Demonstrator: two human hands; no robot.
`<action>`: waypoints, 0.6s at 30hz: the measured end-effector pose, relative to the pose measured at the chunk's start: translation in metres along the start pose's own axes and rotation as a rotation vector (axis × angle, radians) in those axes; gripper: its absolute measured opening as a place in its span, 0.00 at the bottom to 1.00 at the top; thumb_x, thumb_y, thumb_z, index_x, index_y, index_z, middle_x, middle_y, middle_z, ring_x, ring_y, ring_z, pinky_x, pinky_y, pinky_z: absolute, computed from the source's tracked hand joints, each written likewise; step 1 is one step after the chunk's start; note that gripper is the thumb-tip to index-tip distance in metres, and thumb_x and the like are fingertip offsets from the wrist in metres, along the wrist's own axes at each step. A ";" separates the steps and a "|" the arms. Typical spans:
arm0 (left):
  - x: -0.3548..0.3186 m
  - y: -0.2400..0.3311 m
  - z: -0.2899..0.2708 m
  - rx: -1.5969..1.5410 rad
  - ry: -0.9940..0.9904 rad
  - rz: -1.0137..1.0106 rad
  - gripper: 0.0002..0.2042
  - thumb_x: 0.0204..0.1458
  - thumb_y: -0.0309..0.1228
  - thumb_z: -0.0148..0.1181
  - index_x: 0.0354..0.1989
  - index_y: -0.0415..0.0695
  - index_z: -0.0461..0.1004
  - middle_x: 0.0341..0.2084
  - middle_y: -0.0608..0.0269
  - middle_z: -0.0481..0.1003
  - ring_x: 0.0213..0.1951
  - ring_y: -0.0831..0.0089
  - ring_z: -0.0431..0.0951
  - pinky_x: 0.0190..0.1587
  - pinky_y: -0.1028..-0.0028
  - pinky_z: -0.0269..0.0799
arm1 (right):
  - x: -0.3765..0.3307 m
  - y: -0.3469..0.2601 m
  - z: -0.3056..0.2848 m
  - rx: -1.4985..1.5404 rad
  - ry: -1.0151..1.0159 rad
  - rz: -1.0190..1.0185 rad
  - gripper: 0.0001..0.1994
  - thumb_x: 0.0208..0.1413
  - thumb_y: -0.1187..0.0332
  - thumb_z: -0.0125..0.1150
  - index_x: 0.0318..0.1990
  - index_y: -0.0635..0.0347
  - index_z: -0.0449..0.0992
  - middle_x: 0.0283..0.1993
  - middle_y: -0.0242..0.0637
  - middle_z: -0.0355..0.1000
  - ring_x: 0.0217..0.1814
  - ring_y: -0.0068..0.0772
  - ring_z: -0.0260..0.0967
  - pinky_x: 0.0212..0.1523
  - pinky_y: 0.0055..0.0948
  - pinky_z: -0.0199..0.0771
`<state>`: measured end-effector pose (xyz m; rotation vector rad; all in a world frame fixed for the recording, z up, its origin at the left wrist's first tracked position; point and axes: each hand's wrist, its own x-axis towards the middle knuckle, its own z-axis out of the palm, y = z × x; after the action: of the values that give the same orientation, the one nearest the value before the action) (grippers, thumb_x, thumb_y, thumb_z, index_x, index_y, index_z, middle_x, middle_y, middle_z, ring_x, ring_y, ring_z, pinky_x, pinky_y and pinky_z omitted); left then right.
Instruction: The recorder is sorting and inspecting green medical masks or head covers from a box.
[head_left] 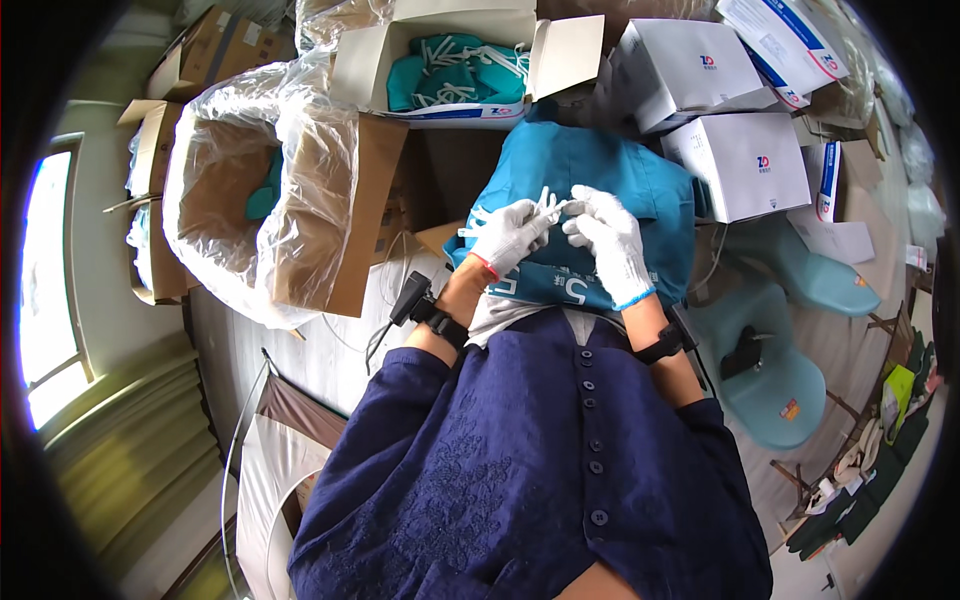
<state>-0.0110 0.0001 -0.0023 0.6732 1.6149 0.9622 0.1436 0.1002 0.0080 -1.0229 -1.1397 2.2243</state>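
Observation:
My left hand [508, 238], in a white knit glove with a red cuff, is closed round a bunch of thin white strips [547, 203] whose ends stick out past the fingers. Close by on the right, my right hand [606, 232], in a white glove with a blue cuff, has its fingers bent together and pinching at the strip ends. Glove fabric and strips are both white, so the exact grip is hard to make out. Under both hands lies a teal cloth [600, 160] with white printing, spread in front of my lap. More white strips show beside my left hand.
An open carton [430, 118] ahead holds teal pieces with white strips. Left stands a large plastic-lined cardboard box [335, 215] with a teal piece inside. White boxes [745, 170] are stacked ahead right, and blue plastic chairs [770, 380] stand at the right.

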 end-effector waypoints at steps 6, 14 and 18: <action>0.003 -0.003 -0.005 -0.257 -0.055 -0.055 0.12 0.61 0.40 0.53 0.34 0.43 0.72 0.21 0.71 0.71 0.23 0.86 0.67 0.25 0.85 0.61 | 0.003 -0.001 -0.007 -0.093 -0.030 0.106 0.13 0.62 0.68 0.51 0.48 0.65 0.73 0.38 0.38 0.74 0.31 0.21 0.70 0.30 0.19 0.70; 0.002 0.000 -0.004 -0.207 -0.071 -0.045 0.10 0.60 0.38 0.53 0.33 0.44 0.71 0.22 0.71 0.72 0.23 0.86 0.67 0.25 0.85 0.61 | 0.004 0.003 0.007 -0.298 0.053 0.046 0.08 0.57 0.67 0.59 0.40 0.62 0.76 0.27 0.30 0.72 0.26 0.17 0.66 0.26 0.18 0.66; 0.006 0.002 -0.006 -0.270 -0.058 -0.114 0.10 0.59 0.37 0.54 0.31 0.45 0.71 0.21 0.71 0.71 0.22 0.85 0.67 0.25 0.85 0.60 | 0.006 0.006 0.006 -0.319 0.154 0.058 0.08 0.57 0.67 0.60 0.38 0.61 0.76 0.25 0.28 0.70 0.22 0.15 0.63 0.22 0.17 0.62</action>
<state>-0.0186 0.0043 -0.0029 0.4157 1.4239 1.0436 0.1351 0.0977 0.0031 -1.3446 -1.4402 2.0047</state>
